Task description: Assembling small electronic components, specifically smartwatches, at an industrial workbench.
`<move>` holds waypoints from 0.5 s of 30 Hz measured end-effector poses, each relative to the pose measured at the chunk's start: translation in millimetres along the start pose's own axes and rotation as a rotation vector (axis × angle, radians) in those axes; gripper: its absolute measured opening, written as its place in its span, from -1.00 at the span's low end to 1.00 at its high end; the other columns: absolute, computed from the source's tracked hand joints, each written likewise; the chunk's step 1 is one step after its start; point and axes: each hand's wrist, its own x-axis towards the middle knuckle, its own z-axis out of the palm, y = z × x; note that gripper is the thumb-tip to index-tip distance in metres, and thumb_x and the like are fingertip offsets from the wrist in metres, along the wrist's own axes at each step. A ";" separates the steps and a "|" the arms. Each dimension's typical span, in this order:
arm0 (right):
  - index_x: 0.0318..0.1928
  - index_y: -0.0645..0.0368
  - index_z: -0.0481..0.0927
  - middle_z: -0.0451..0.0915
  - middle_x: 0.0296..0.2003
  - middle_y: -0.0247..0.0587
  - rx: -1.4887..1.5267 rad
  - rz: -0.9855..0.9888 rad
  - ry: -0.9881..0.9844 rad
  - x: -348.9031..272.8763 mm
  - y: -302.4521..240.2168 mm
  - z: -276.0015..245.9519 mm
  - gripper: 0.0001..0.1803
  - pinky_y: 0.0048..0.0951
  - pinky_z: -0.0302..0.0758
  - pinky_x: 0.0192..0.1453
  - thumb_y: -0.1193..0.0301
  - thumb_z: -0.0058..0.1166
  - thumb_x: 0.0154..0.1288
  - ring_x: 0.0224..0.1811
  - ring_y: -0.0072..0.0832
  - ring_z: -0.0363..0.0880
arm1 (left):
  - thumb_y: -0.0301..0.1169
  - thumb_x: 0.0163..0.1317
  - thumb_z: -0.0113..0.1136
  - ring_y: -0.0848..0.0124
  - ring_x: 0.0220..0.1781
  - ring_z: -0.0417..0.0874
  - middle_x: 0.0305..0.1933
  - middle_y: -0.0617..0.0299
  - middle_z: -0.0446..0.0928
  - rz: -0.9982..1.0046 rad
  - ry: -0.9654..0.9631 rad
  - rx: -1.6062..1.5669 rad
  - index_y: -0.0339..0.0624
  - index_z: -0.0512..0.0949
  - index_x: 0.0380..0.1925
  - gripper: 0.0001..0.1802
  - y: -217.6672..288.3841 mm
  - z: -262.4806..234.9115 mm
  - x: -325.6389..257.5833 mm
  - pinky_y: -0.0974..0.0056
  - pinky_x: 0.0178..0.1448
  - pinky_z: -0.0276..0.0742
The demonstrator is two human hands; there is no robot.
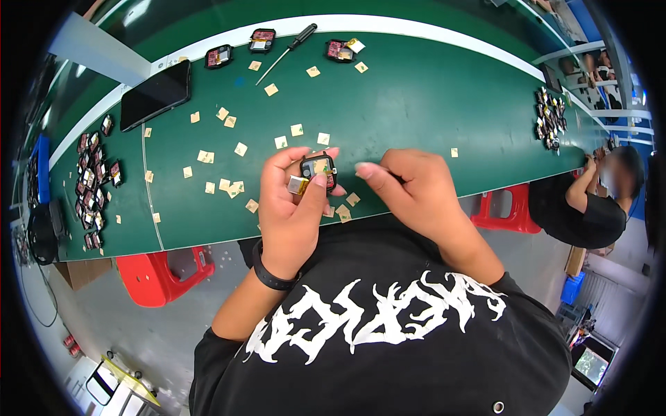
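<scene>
My left hand grips a small black watch-like case, open side up, with its thumb pressed over the inside. A yellowish square pad and reddish circuitry show within the case. A silver battery with yellow tape hangs out at its lower left, against my fingers. Just right of the case, and apart from it, is my right hand. Its fingers are curled in toward the outstretched thumb; anything between them is hidden. Small tan paper squares lie on the green table close to both hands.
Many similar cases are heaped at the left, with another pile far right near a seated person. Along the back lie a black tablet, a screwdriver and several cases. Red stools stand below the table edge.
</scene>
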 end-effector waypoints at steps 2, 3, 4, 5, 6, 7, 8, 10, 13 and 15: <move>-0.65 0.19 0.45 0.43 -0.68 -0.14 -0.048 -0.036 0.004 0.1 -6.7 -1.0 -0.47 -0.21 0.34 -0.53 0.18 0.34 0.36 -0.63 -0.14 0.43 | -0.59 0.50 0.05 0.46 -0.14 0.73 0.26 -0.04 0.60 0.016 -0.023 0.023 -0.23 0.25 0.36 -0.52 -3.7 -1.3 -1.6 0.45 -0.26 0.57; -0.61 0.19 0.47 0.46 -0.66 -0.14 -0.060 0.016 -0.048 0.4 -8.7 -1.3 -0.51 -0.23 0.36 -0.52 0.19 0.34 0.35 -0.61 -0.15 0.47 | -0.60 0.49 0.07 0.48 -0.13 0.73 0.25 -0.02 0.60 0.039 -0.043 0.047 -0.24 0.27 0.35 -0.53 -5.4 -2.4 -2.8 0.46 -0.26 0.57; -0.58 0.19 0.49 0.50 -0.64 -0.13 -0.072 0.067 -0.101 0.4 -10.2 -1.9 -0.54 -0.24 0.38 -0.50 0.20 0.35 0.35 -0.59 -0.15 0.50 | -0.60 0.49 0.07 0.48 -0.13 0.73 0.25 -0.02 0.60 0.035 -0.041 0.044 -0.24 0.27 0.35 -0.53 -6.5 -3.0 -3.7 0.46 -0.26 0.57; -0.58 0.19 0.49 0.50 -0.64 -0.13 -0.070 0.067 -0.104 1.0 -10.9 -2.1 -0.54 -0.24 0.38 -0.50 0.20 0.35 0.35 -0.59 -0.15 0.50 | -0.59 0.49 0.08 0.49 -0.14 0.73 0.25 -0.01 0.61 0.041 -0.037 0.068 -0.25 0.29 0.33 -0.55 -7.3 -4.0 -3.2 0.47 -0.25 0.56; -0.45 0.21 0.52 0.54 -0.59 -0.11 0.027 0.074 -0.095 1.6 -11.4 -2.1 -0.64 -0.22 0.42 -0.47 0.24 0.32 0.37 -0.55 -0.12 0.54 | -0.59 0.49 0.09 0.49 -0.14 0.73 0.25 0.00 0.61 0.049 -0.032 0.091 -0.26 0.32 0.32 -0.57 -8.0 -4.7 -2.8 0.47 -0.24 0.56; -0.33 0.22 0.55 0.59 -0.54 -0.09 0.125 0.080 -0.086 1.8 -11.5 -1.4 -0.72 -0.21 0.45 -0.44 0.29 0.29 0.39 -0.51 -0.09 0.58 | -0.59 0.49 0.09 0.49 -0.14 0.73 0.25 0.00 0.61 0.047 -0.028 0.091 -0.26 0.32 0.32 -0.57 -8.1 -4.3 -2.7 0.47 -0.24 0.56; -0.33 0.22 0.55 0.59 -0.54 -0.09 0.126 0.081 -0.089 -0.2 -10.1 1.0 -0.72 -0.21 0.45 -0.44 0.29 0.29 0.39 -0.51 -0.09 0.58 | -0.60 0.48 0.07 0.47 -0.14 0.72 0.23 -0.02 0.62 0.049 -0.026 0.093 -0.27 0.32 0.32 -0.57 -6.6 -2.2 -2.8 0.46 -0.24 0.57; -0.11 0.23 0.48 0.63 -0.46 -0.05 0.142 -0.044 0.014 -5.4 -6.4 7.5 -0.83 -0.11 0.49 -0.39 0.42 0.16 0.45 -0.44 -0.02 0.63 | -0.62 0.48 0.06 0.45 -0.15 0.72 0.22 -0.03 0.62 0.049 -0.023 0.094 -0.28 0.33 0.32 -0.57 -2.6 2.3 -3.5 0.45 -0.24 0.57; -0.08 0.21 0.42 0.63 -0.43 -0.04 0.028 -0.122 -0.070 -4.6 -9.3 7.4 -0.85 -0.04 0.51 -0.36 0.53 0.10 0.43 -0.41 0.01 0.64 | -0.61 0.48 0.08 0.45 -0.11 0.74 0.22 -0.01 0.62 0.044 0.031 0.098 -0.28 0.34 0.30 -0.57 -1.6 7.6 -4.4 0.46 -0.24 0.58; -0.10 0.22 0.41 0.63 -0.44 -0.05 -0.042 -0.139 -0.108 -3.6 -7.7 8.5 -0.84 -0.04 0.51 -0.37 0.55 0.10 0.39 -0.42 0.01 0.64 | -0.62 0.47 0.10 0.45 -0.08 0.75 0.23 0.02 0.62 0.068 0.056 0.154 -0.30 0.37 0.27 -0.60 -4.1 9.6 -3.8 0.47 -0.24 0.59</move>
